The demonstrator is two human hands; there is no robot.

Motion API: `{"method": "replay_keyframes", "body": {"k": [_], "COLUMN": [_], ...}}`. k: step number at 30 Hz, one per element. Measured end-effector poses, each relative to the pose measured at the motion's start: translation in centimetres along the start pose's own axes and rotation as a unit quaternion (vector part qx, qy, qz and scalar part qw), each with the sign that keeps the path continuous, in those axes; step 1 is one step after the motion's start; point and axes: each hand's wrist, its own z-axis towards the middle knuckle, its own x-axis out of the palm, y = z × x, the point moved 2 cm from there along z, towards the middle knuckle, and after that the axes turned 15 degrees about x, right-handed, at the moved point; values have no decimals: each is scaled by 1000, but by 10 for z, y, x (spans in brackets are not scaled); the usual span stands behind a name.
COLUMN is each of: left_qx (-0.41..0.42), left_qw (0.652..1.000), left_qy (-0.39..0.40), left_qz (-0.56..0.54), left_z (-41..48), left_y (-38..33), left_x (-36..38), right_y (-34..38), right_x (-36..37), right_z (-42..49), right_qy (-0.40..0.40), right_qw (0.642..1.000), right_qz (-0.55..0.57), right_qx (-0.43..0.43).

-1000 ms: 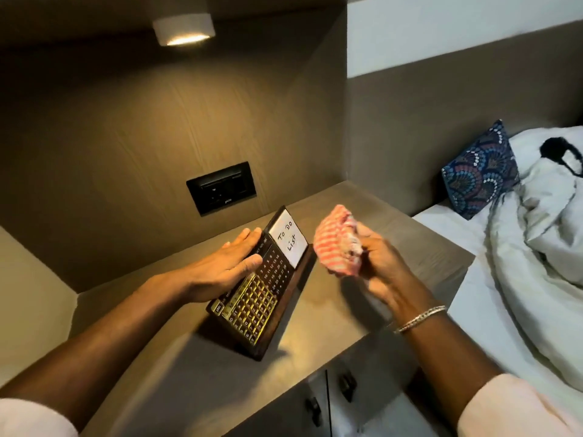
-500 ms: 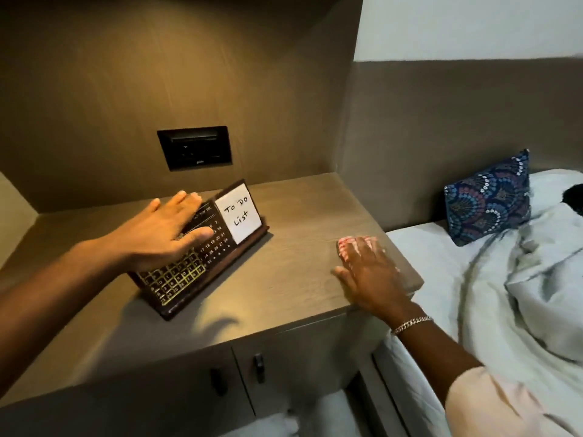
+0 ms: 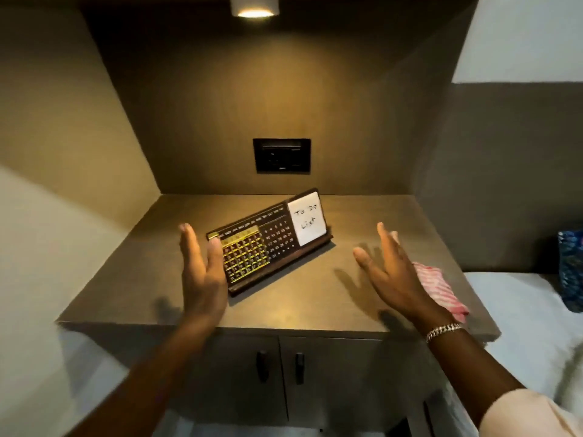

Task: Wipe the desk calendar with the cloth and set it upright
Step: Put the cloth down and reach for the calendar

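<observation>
The dark wooden desk calendar (image 3: 271,241) stands upright on the bedside cabinet top (image 3: 284,304), angled, with a white "To Do List" card at its right end. My left hand (image 3: 202,272) hovers just in front of its left end, fingers apart, holding nothing; I cannot tell if it touches the calendar. My right hand (image 3: 394,275) is raised to the right of the calendar, fingers spread, empty. The pink-and-white striped cloth (image 3: 438,288) lies on the cabinet top near its right edge, partly hidden behind my right hand.
A black socket panel (image 3: 281,156) sits on the back wall, a lamp (image 3: 255,6) above. Two cabinet doors with dark handles (image 3: 279,364) are below the top. A bed with white sheets (image 3: 530,310) and a patterned pillow (image 3: 571,269) lies to the right.
My right hand set the cloth down on the cabinet's right edge and lifted off it. My left hand let go of the calendar, which now stands upright. Both hands are pulled back.
</observation>
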Motion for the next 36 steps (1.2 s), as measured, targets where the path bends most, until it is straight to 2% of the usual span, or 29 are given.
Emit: {"method": "replay_keyframes", "body": {"k": [3, 7, 10, 14, 17, 20, 23, 28, 33, 36], "left_qx": [-156, -243, -235, -199, -161, -143, -133, -150, -155, -159], "left_qw": [984, 960, 955, 963, 967, 950, 944, 935, 945, 945], "left_qy": [-24, -32, -2, 16, 55, 116, 152, 180, 176, 181], "left_qz": [-89, -139, -179, -179, -189, -251, -262, -265, -228, -223], "left_z": [-29, -37, -28, 7, 68, 127, 167, 198, 201, 204], "left_y": [14, 33, 46, 63, 71, 77, 95, 134, 149, 155], "left_x": [14, 32, 37, 37, 39, 50, 69, 83, 90, 90], "right_y": [20, 36, 44, 44, 48, 53, 57, 59, 63, 65], "right_x": [35, 70, 80, 87, 91, 94, 98, 109, 123, 122], "right_z": [19, 52, 71, 88, 106, 127, 149, 170, 177, 175], "right_qy": [92, 119, 101, 51, 6, -20, -47, -74, -89, -71], "right_qw": [981, 949, 959, 960, 954, 949, 953, 968, 972, 979], "right_qz": [160, 257, 237, 240, 254, 267, 241, 150, 137, 111], "right_qx": [62, 138, 120, 133, 161, 167, 177, 185, 171, 158]}}
